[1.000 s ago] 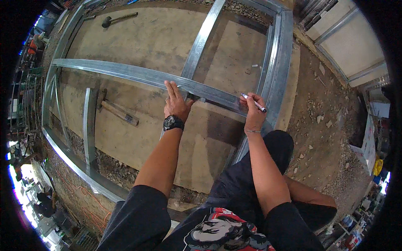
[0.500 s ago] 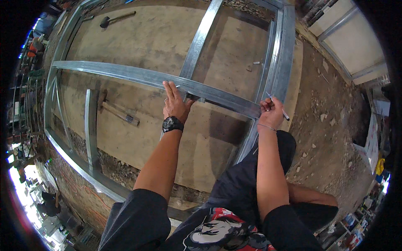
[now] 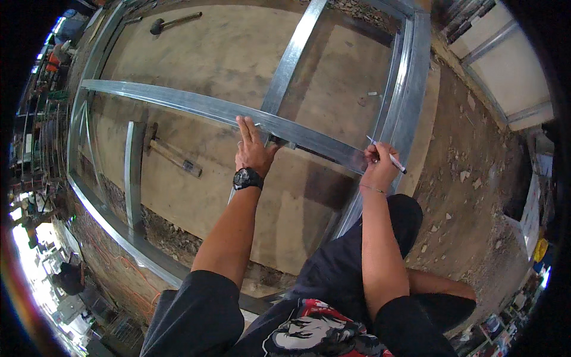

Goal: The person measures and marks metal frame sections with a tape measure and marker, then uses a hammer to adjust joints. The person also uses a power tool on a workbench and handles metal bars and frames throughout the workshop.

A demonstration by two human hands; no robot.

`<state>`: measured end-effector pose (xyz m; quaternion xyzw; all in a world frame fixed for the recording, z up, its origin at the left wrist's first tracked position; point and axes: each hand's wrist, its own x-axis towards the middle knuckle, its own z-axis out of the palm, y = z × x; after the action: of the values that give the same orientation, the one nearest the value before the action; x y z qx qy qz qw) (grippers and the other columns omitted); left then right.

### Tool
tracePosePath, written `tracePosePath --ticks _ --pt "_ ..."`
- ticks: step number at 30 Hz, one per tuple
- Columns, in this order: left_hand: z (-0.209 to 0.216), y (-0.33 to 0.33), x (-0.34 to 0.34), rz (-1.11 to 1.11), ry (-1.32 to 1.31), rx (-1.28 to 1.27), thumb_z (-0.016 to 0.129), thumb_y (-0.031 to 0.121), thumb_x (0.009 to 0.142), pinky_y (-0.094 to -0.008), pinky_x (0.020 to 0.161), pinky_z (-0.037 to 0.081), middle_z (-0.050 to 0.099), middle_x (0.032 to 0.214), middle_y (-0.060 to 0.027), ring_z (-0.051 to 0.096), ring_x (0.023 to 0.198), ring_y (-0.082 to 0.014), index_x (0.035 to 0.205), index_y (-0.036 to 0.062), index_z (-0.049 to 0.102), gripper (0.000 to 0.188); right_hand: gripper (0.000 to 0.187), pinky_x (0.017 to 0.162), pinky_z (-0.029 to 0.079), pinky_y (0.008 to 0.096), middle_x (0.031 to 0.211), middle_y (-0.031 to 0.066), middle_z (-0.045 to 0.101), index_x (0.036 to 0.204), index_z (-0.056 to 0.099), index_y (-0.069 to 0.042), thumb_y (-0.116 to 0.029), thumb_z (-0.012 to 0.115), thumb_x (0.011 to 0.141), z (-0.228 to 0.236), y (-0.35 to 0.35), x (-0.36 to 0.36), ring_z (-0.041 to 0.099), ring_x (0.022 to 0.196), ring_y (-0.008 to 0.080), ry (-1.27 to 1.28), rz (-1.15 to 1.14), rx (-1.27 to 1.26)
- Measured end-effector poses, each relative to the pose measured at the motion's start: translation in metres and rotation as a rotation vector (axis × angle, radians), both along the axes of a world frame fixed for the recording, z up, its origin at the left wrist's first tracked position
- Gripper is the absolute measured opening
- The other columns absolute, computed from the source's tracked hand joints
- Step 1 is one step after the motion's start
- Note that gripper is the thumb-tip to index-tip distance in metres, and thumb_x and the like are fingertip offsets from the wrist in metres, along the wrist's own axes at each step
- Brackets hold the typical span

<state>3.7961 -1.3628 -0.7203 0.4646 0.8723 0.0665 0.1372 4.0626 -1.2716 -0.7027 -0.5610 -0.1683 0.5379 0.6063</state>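
Observation:
My left hand (image 3: 254,156), with a black wristwatch, rests its stretched-out fingers on the near edge of a long metal rail (image 3: 172,102). Beside its thumb is a small dark object (image 3: 275,140), mostly hidden, so I cannot tell its kind. Part of a thin pale strip shows beside my left wrist. My right hand (image 3: 380,165) is closed around a slim white pen (image 3: 397,164) with a dark end. Its narrow tip points up and left, over the rail's right end, where the rail meets the frame's right side. I cannot tell whether the tip touches metal.
The metal frame (image 3: 416,71) lies over a tan board (image 3: 238,223). A crosspiece (image 3: 292,59) joins the rail from the far side. One hammer (image 3: 175,157) lies left of my left hand, beside a short upright stud (image 3: 132,172); a mallet (image 3: 172,22) lies farther off. Stony dirt (image 3: 470,178) borders the right.
The view has shifted slightly, so the frame appears farther right. My right hand has moved a little left along the rail and tilted the pen more level. My left hand stays on the rail.

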Motion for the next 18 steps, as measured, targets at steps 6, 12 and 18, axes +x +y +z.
tracePosePath --ticks 6,12,18 --pt "-0.001 -0.001 -0.004 0.010 -0.040 0.005 0.078 0.047 0.084 -0.0495 0.095 0.055 0.007 0.171 -0.0187 0.061 0.120 -0.0457 0.162 0.0006 0.014 0.111 0.013 0.067 0.053 0.0313 0.077 0.0083 0.064 0.093 0.059 -0.005 -0.010 0.070 0.087 -0.006 0.007 0.012 0.060 0.065 0.0179 0.107 -0.067 -0.057" --pt "0.003 0.001 0.000 0.000 -0.024 -0.025 0.079 0.044 0.084 -0.0492 0.097 0.055 0.008 0.171 -0.0199 0.060 0.122 -0.0463 0.162 0.0012 0.014 0.110 0.016 0.077 0.053 0.0340 0.084 0.0058 0.064 0.092 0.059 -0.007 -0.013 0.072 0.086 -0.007 0.009 0.025 0.059 0.070 0.0167 0.226 -0.088 -0.108" --pt "0.000 0.000 -0.001 0.005 -0.033 0.000 0.079 0.045 0.083 -0.0493 0.097 0.055 0.008 0.171 -0.0203 0.060 0.121 -0.0467 0.162 0.0015 0.015 0.111 0.014 0.079 0.053 0.0358 0.082 0.0050 0.064 0.089 0.060 -0.007 -0.014 0.071 0.087 -0.014 0.010 0.028 0.058 0.070 0.0162 0.290 -0.099 -0.114"
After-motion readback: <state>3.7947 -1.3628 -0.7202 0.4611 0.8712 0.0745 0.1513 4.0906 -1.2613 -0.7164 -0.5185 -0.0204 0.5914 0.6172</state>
